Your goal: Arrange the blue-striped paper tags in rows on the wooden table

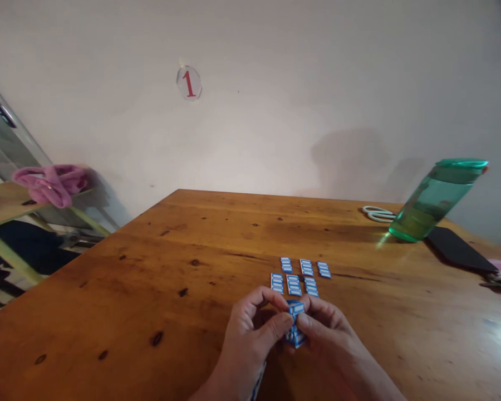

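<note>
My left hand (259, 326) and my right hand (323, 328) meet at the front of the wooden table, both closed. Between their thumbs and fingers they pinch a small blue-and-white label sheet (297, 308), which looks bent or layered; fingers cover part of it. Just beyond my fingertips, several like label sheets lie flat in two rows, among them a near middle one (293, 284) and a far right one (324, 270). Below my left wrist, the edge of another blue-and-white piece (258, 384) shows, mostly hidden.
On the right of the table (150, 278) stands a green water bottle (436, 197), appearing tilted. Beside it are a white cable (378, 214) and a black phone-like slab (459, 250). A pink fuzzy item (52, 184) rests on another table at left. A wall closes off the back.
</note>
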Available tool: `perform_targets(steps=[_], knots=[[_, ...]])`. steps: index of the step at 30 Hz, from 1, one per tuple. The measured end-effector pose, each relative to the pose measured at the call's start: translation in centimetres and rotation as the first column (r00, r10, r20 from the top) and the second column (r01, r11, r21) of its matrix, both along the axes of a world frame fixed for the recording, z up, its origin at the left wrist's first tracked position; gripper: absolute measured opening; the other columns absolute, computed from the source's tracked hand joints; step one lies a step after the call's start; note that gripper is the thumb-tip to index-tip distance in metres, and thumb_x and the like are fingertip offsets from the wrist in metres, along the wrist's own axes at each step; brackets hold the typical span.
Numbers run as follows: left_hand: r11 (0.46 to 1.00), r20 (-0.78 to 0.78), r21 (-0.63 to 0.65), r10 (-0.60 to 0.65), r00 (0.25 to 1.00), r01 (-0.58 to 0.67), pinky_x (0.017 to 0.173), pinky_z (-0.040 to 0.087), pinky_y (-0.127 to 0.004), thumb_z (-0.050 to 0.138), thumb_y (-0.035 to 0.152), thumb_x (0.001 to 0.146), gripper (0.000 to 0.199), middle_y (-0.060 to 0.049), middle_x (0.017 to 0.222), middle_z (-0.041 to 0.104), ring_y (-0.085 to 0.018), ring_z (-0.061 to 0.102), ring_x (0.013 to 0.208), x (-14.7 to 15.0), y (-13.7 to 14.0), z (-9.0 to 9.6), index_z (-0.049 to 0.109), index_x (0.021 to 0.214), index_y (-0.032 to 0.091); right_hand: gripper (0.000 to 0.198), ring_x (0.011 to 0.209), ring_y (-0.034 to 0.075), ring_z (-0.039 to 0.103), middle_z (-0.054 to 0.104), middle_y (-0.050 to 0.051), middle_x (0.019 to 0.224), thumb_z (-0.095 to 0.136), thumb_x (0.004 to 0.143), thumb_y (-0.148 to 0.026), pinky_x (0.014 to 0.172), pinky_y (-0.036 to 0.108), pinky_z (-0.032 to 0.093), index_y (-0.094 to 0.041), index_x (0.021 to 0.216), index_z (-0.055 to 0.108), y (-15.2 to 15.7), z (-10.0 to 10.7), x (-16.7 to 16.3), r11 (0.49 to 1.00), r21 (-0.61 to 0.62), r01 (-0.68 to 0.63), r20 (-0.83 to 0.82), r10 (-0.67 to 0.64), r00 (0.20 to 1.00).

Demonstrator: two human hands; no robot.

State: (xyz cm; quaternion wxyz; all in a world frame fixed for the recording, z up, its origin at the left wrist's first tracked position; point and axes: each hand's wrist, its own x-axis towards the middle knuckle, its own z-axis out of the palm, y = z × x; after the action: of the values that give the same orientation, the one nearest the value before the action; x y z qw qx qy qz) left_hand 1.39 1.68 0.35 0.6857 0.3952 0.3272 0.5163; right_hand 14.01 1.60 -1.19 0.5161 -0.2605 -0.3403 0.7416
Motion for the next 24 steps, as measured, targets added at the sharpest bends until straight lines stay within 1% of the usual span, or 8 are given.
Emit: perform_targets(steps=[4, 7, 12, 14, 16, 18, 22, 24], knots=[[0.998, -0.044, -0.06, 0.018, 0.999, -0.021, 0.042, 0.039, -0.016, 0.071, 0.033, 0.063, 0.025, 0.002, 0.06, 0.058, -0.006, 0.048, 0.046, -0.1, 0.2, 0.3, 0.054, 0.07, 0.016, 0.016, 0.054, 0.011, 0.054, 0.063, 0.001, 0.061, 0.07, 0.068, -0.029, 0.056, 0.024, 0.041, -0.016, 0.065, 0.061, 0.1, 0.2, 0.1, 1.0, 0.021, 0.022, 0.07, -0.024, 0.997], [0.999, -0.137, -0.036, 0.033, 0.99, -0.039, 0.046, 0.037, -0.016, 0.069, 0.032, 0.064, 0.025, 0.0, 0.069, 0.061, -0.007, 0.049, 0.053, -0.4, 0.3, 0.6, 0.059, 0.081, 0.016, 0.022, 0.054, 0.01, 0.049, 0.059, -0.001, 0.058, 0.072, 0.064, -0.034, 0.055, 0.022, 0.038, -0.016, 0.061, 0.059, 0.4, 0.6, 0.2, 0.992, 0.081, 0.095, 0.248, -0.112, 0.962], [0.99, -0.454, 0.137, 0.047, 0.89, 0.018, 0.058, 0.039, -0.022, 0.064, 0.024, 0.067, 0.01, -0.002, 0.066, 0.062, -0.011, 0.051, 0.06, -1.2, 1.0, 0.7, 0.066, 0.072, 0.015, 0.027, 0.048, 0.009, 0.036, 0.045, -0.005, 0.049, 0.072, 0.059, -0.038, 0.045, 0.021, 0.028, -0.017, 0.055, 0.055, 0.7, 0.3, 0.4, 0.942, 0.306, 0.138, 0.613, -0.306, 0.728], [0.979, -0.542, 0.205, 0.096, 0.835, 0.02, 0.058, 0.038, -0.023, 0.063, 0.022, 0.067, 0.008, -0.002, 0.065, 0.062, -0.013, 0.05, 0.06, -1.4, 1.4, 0.7, 0.067, 0.07, 0.015, 0.026, 0.047, 0.009, 0.033, 0.042, -0.005, 0.048, 0.067, 0.064, -0.037, 0.043, 0.021, 0.025, -0.018, 0.054, 0.054, 0.6, 0.0, 0.4, 0.916, 0.377, 0.138, 0.678, -0.374, 0.632], [0.975, -0.554, 0.222, 0.112, 0.825, 0.017, 0.055, 0.037, -0.022, 0.062, 0.021, 0.066, 0.007, 0.0, 0.058, 0.059, -0.012, 0.048, 0.055, -1.5, 1.6, 0.6, 0.066, 0.065, 0.016, 0.026, 0.046, 0.009, 0.033, 0.042, -0.005, 0.048, 0.063, 0.068, -0.038, 0.043, 0.022, 0.025, -0.018, 0.055, 0.054, 0.5, -0.2, 0.3, 0.893, 0.425, 0.148, 0.693, -0.426, 0.582], [0.98, -0.516, 0.199, 0.107, 0.85, -0.002, 0.05, 0.036, -0.021, 0.062, 0.021, 0.066, 0.007, 0.002, 0.052, 0.055, -0.01, 0.045, 0.049, -1.3, 1.6, 0.6, 0.063, 0.062, 0.016, 0.025, 0.048, 0.01, 0.036, 0.046, -0.004, 0.05, 0.062, 0.07, -0.039, 0.045, 0.022, 0.028, -0.018, 0.058, 0.055, 0.5, -0.1, 0.2, 0.898, 0.42, 0.131, 0.688, -0.409, 0.6], [0.994, -0.422, 0.107, 0.074, 0.903, -0.032, 0.044, 0.034, -0.02, 0.064, 0.027, 0.065, 0.013, 0.003, 0.048, 0.055, -0.009, 0.045, 0.042, -0.9, 1.6, 0.4, 0.06, 0.06, 0.015, 0.026, 0.053, 0.012, 0.046, 0.056, -0.001, 0.058, 0.062, 0.068, -0.042, 0.05, 0.023, 0.035, -0.017, 0.062, 0.059, 0.8, 0.2, 0.2, 0.932, 0.342, 0.116, 0.611, -0.315, 0.726], [0.996, -0.387, 0.077, 0.067, 0.92, -0.04, 0.043, 0.033, -0.019, 0.067, 0.03, 0.062, 0.017, 0.003, 0.046, 0.055, -0.009, 0.046, 0.041, -0.8, 1.6, 0.2, 0.061, 0.059, 0.015, 0.029, 0.052, 0.012, 0.046, 0.056, -0.001, 0.056, 0.065, 0.066, -0.044, 0.05, 0.023, 0.035, -0.016, 0.06, 0.059, 1.0, 0.2, 0.3, 0.938, 0.319, 0.136, 0.59, -0.309, 0.746]])
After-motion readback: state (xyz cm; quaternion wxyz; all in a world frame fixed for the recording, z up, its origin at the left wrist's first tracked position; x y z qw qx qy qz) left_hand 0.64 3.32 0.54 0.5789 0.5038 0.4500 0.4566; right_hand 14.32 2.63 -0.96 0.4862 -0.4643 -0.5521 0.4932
